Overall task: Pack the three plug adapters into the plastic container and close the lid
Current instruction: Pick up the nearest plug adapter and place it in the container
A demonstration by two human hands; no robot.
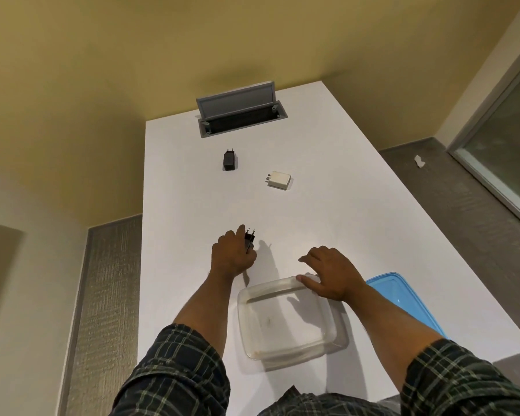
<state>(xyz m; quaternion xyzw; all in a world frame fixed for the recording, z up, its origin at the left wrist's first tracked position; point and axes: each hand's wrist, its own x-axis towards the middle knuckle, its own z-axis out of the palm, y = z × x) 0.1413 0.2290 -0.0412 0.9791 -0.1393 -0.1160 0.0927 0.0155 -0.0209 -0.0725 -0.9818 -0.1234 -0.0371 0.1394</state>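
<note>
Okay, head view, the only one I've got. My left hand (233, 256) is closed around a small black plug adapter (249, 238), prongs sticking up past the fingers, held just above the white surface (373, 235), slightly far and left of the plastic container (288, 321). My right hand (327, 273) rests on the container's far rim, thumb on the near side of that rim, fingers curled over the far side; looks like a light hold on the rim, palm down.

Container is clear, lid off, nothing inside it, sitting near me at the middle of the surface. The blue lid (403, 298) lies flat on the surface just right of the container, partly hidden under my right forearm.

Two more adapters further out: a second black plug adapter (229, 160) lying flat toward the far side, prongs pointing away, and a white plug adapter (279, 181) to its right and a bit nearer, prongs pointing left. Both well apart from the container and from each other.

At the far end, a grey cable hatch (240, 112) set in the surface, flap tilted open. Plaid sleeves on both arms.
</note>
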